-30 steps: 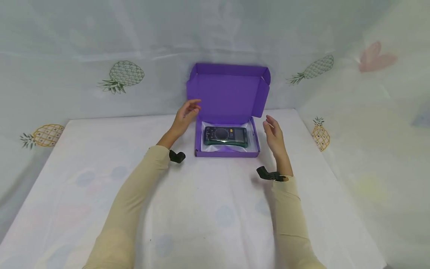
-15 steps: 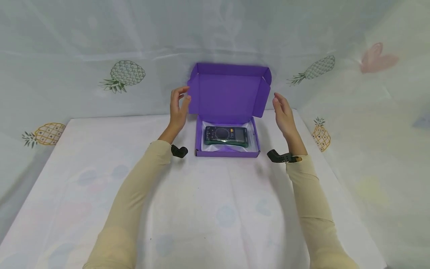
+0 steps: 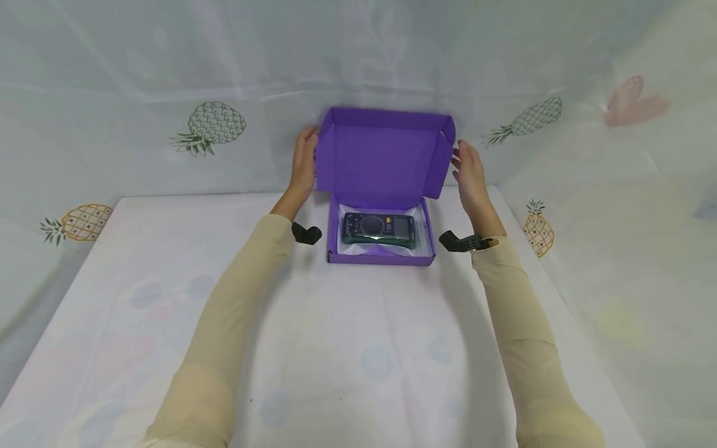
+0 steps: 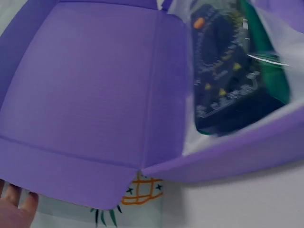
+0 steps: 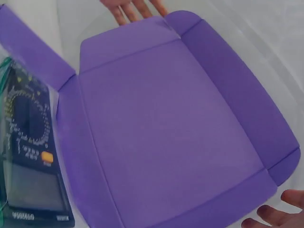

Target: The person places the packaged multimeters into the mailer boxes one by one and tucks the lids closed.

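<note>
A purple cardboard box [image 3: 381, 258] stands at the back of the table, its lid [image 3: 386, 158] raised and tilted back. Inside lies a dark multimeter [image 3: 379, 229] with a green edge, in clear plastic wrapping. My left hand [image 3: 304, 158] is at the lid's left flap, its fingertips [image 4: 29, 202] right by the flap's edge and partly hidden behind it. On the other side, my right hand [image 3: 469, 171] is beside the lid's right flap, with loosely bent fingers [image 5: 270, 214] close to the edge.
A white cloth covers the table [image 3: 347, 348]. Right behind the box hangs a pale curtain [image 3: 269, 74] printed with pineapples. Each wrist wears a black camera mount, such as the right one [image 3: 462, 241].
Both hands have moved up from beside the box to the lid's two side flaps. The right hand first moved outward, then back in. Box and multimeter stay put.
</note>
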Available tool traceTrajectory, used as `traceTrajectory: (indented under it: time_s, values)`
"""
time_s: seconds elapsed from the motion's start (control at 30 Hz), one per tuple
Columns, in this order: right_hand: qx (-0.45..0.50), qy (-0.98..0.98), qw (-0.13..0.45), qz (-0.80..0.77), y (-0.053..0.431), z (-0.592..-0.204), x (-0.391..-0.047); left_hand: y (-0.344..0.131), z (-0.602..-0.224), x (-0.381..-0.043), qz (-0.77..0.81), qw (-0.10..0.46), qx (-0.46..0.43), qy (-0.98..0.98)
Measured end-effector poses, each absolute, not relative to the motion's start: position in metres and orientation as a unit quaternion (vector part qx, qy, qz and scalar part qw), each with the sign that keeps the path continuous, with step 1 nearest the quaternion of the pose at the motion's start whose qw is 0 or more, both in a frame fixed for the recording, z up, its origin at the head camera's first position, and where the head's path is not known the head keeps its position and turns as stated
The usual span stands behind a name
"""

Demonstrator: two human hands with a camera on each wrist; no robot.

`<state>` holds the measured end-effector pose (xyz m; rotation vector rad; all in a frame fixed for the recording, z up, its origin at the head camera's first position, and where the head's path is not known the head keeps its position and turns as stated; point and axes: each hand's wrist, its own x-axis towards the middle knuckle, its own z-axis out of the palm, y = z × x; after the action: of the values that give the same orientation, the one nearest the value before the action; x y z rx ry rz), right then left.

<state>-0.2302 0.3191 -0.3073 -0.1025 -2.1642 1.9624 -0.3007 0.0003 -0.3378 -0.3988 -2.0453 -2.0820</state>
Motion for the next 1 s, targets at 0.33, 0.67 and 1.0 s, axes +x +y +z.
traceTrajectory:
  time_s: [0.33, 0.67, 1.0]
  values:
    - [-0.053, -0.637, 0.084, 0.765, 0.298, -0.302, -0.248, 0.010, -0.319, -0.303, -0.694, 0.011, -0.080, -0.715]
    - [-0.036, -0.654, 0.081, 0.752, 0.283, -0.306, -0.250, 0.019, -0.305, -0.297, -0.706, -0.075, -0.091, -0.699]
    - [-0.048, -0.672, 0.086, 0.734, 0.280, -0.309, -0.249, 0.029, -0.304, -0.291, -0.703, -0.087, -0.120, -0.695]
